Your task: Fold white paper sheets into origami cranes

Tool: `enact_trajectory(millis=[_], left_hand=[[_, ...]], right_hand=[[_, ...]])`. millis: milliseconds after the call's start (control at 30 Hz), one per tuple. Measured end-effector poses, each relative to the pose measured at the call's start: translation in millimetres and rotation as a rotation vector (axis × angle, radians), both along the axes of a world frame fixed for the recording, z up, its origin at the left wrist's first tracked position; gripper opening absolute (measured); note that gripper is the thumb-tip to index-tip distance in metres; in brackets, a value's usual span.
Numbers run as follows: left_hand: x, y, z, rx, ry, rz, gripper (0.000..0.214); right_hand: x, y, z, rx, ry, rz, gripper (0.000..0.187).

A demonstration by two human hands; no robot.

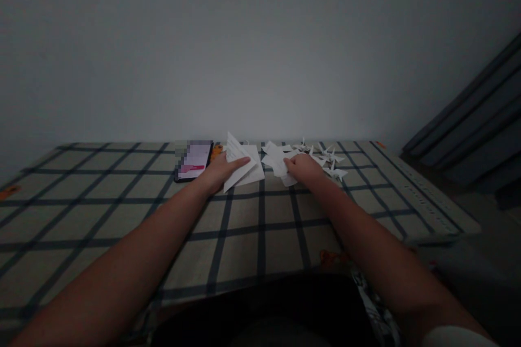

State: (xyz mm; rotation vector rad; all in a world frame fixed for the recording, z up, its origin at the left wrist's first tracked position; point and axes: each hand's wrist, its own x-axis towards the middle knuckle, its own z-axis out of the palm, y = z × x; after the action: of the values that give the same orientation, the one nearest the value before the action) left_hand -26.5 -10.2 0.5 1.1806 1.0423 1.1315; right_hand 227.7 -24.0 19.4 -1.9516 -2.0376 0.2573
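A: Leftmost item?
B: One black-edged phone with a lit, pale screen and pink bar (198, 160), lying on a pale cloth checked with dark blue lines (244, 219).
A: Next, rightward?
B: One bare left hand (218, 172), near the phone, closed on a pointed, folded white paper piece (236, 153), thumb across its face. Long axis: from a near lower corner up to the tip, which points away from the person.
A: Adjoining?
B: One flat white paper sheet (257, 173), partly behind the folded piece. Whether joined to it: cannot be told.
A: Then?
B: Several overlapping white paper slips, outlines uneven (275, 161), a narrow strip of cloth apart from the sheet. One bare right hand (304, 167) grips them at their right end, thumb on top; they reach leftward, toward the folded piece. Left hand the nearer to that piece, being upon it.
A: Remaining stock?
B: One cluster of folded white paper figures with sharp points (331, 158), just beyond and right of the right hand; count uncertain through overlap. Far right, one dark grey pleated curtain (472, 119).
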Motion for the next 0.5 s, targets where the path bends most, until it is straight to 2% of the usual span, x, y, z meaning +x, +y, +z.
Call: enact_trajectory(millis=[100, 200, 233, 300, 400, 433, 500], left_hand=[[-0.8, -1.8, 0.0, 0.014, 0.026, -0.012, 0.059], [0.1, -1.4, -3.1, 0.040, 0.002, -0.033, 0.057], [0.8, -0.7, -4.3, 0.053, -0.009, -0.032, 0.054], [2.5, 0.8, -5.7, 0.075, -0.018, -0.017, 0.048], [4.2, 2.0, -4.4, 0.097, -0.007, 0.041, 0.045], [4.3, 2.2, -3.8, 0.106, 0.006, 0.058, 0.045], [4.0, 3.0, -3.7, 0.123, 0.039, 0.064, 0.047]], right_hand=[[-9.0, -7.2, 4.5, 0.027, -0.213, -0.069, 0.045], [-16.0, -13.8, 15.4, 0.159, -0.217, -0.062, 0.039], [-19.5, -15.0, 19.1, 0.218, -0.171, -0.020, 0.036], [-29.1, -14.7, 24.7, 0.243, 0.006, 0.134, 0.036], [-48.0, -7.3, 27.3, 0.063, 0.365, 0.339, 0.049], [-53.7, -3.6, 26.7, -0.011, 0.445, 0.369, 0.049], [-62.0, 4.3, 23.8, -0.111, 0.549, 0.439, 0.036]])
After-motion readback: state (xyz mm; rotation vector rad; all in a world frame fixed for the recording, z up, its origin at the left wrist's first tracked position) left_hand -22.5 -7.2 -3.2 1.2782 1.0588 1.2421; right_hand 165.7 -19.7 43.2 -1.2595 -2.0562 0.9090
